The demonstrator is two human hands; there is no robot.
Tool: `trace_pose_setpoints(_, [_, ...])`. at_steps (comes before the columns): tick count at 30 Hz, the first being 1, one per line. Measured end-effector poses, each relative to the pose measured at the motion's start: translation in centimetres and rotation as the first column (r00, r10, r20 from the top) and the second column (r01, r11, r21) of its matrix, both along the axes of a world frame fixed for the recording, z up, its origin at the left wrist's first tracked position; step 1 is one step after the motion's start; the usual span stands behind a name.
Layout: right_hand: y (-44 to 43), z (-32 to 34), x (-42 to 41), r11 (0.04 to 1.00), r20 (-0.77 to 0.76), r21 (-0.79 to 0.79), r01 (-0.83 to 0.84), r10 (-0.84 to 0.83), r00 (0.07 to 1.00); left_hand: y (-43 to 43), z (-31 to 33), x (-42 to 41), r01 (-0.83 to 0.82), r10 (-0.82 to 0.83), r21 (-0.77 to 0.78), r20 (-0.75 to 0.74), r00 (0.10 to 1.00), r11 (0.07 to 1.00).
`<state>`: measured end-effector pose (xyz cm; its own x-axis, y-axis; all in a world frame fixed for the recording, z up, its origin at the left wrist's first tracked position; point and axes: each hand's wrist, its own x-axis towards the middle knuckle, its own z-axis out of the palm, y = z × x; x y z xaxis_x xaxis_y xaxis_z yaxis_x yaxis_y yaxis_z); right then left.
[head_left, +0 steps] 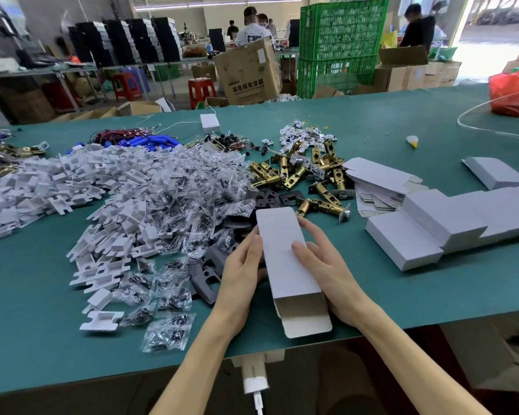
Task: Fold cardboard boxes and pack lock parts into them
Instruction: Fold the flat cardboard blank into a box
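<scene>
Green surface (372, 283), parts heaped beyond. Step in hand: erecting the box (282, 265), held over the near edge. My left fingers (253, 245) wrap its left side; my right fingers (312, 232) pinch its right. The near flap hangs open. Next, probably: tuck one end shut, then load a latch (322, 205).

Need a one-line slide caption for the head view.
Left hand and right hand hold a white box, near flap open, over a table piled with latches, clear bags and white inserts.

Brown carton (246, 64), well beyond the gripped white box (285, 265) and slightly to its left: one row of green Chinese characters, too blurred to read; its white label is illegible.
</scene>
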<state>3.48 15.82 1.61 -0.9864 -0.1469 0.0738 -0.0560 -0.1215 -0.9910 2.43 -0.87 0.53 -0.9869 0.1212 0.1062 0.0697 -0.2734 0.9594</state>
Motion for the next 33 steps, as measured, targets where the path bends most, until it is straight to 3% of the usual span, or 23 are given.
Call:
trace_pose_setpoints(17, [0.05, 0.05, 0.1, 0.998, 0.09, -0.008, 0.064, -0.063, 0.994, -0.07, -0.45, -0.33, -0.1, 0.102, -0.071, 0.024, 0.995, 0.992])
trace_pose_setpoints(33, [0.21, -0.12, -0.05, 0.994, 0.067, 0.026, 0.105, -0.106, 0.992, -0.02, -0.29, 0.11, -0.074, 0.075, -0.105, 0.006, 0.997, 0.992])
